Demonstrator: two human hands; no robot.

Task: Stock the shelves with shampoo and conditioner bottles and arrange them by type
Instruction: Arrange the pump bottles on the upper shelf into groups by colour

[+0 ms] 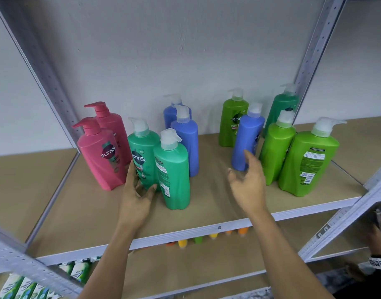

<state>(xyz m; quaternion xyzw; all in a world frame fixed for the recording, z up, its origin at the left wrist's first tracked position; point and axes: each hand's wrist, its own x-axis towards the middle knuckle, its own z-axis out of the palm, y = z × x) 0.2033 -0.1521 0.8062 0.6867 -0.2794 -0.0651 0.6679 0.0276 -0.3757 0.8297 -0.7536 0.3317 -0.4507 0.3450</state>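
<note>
Pump bottles in colour groups on the brown shelf board (77,212) of a grey metal rack (55,87). At the left, a front pink bottle (101,160) with a rear pink bottle (115,126) close behind it. Just right of those, a labelled teal bottle (142,152) and, against its right side and nearer the front edge, a second teal bottle (173,175) with its back label outward. Behind the teal pair, a front blue bottle (186,145) and a rear blue bottle (171,114) near the wall. Left hand (137,197) curled round the lower part of the labelled teal bottle, fingers on its left side, thumb across its front near the base. Right hand (248,186) loose and spread, holding nothing, somewhat blurred; fingertips in front of the lower part of a lone blue bottle (248,139), contact impossible to tell. That bottle in among the greens, well apart from the other two blues. Behind it to the left, a rear light green bottle (233,124); just to its right, a middle light green bottle (276,147); beside that one, a front light green bottle (308,162) with its back label outward. At the back right, by the rack post, a dark green bottle (282,106). Below the front edge, on the lower shelf, orange, yellow and green caps (198,239) in a row; at the bottom left, green-and-white packs (23,288).
</note>
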